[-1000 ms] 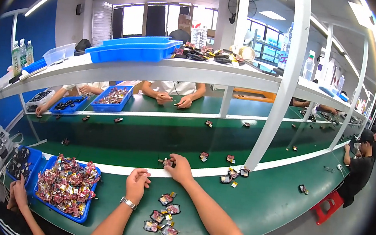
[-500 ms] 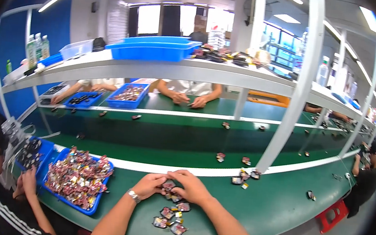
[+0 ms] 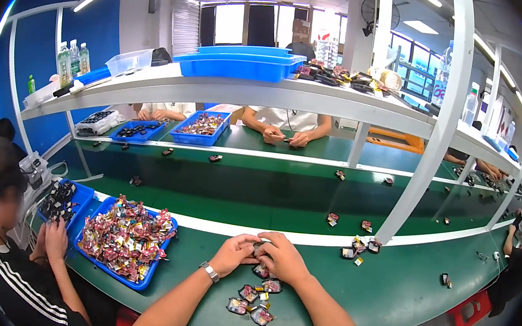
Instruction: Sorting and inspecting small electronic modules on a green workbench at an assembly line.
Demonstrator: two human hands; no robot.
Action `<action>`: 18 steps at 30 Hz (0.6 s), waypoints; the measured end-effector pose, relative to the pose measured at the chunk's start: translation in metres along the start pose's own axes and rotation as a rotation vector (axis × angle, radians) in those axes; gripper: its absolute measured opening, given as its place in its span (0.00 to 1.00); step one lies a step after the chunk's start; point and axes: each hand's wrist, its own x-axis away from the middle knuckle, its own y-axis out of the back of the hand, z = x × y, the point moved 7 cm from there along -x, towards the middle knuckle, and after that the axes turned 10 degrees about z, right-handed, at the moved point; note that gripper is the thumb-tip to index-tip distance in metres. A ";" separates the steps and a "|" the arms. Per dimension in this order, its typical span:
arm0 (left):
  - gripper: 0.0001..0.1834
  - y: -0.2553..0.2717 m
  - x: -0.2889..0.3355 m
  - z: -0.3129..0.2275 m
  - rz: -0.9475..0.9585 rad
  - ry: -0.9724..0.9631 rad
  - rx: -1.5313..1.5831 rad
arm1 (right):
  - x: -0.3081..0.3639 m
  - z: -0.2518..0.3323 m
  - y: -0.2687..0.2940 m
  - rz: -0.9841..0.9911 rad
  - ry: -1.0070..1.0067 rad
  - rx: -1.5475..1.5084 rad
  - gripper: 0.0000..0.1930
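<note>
My left hand, with a metal-banded watch on its wrist, and my right hand meet over the green table. Their fingers are curled together around a small electronic part, mostly hidden by the fingers. Just below my fingers another part lies on the table. Closer to me is a loose group of similar small parts, dark-rimmed with pink and pale faces and yellow bits. To the left, a blue tray is heaped with many such pinkish pieces.
At left a co-worker handles black pieces by a second blue tray. A white post rises at right beside a small cluster of parts. Across the green belt, others sit working. A red stool stands right.
The whole view has shifted, so things sit further right. My hands stay together over the same spot. A co-worker's arm across the table has drawn back from the far-left tray.
</note>
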 end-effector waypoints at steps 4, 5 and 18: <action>0.15 0.000 -0.002 0.002 0.003 0.004 -0.010 | 0.000 -0.002 0.000 0.025 -0.022 0.002 0.09; 0.15 0.001 -0.003 0.003 0.004 0.006 -0.009 | 0.000 -0.001 0.001 0.017 -0.018 0.025 0.07; 0.22 -0.008 0.001 -0.005 0.185 -0.024 -0.002 | 0.003 -0.007 -0.001 -0.060 -0.160 -0.174 0.05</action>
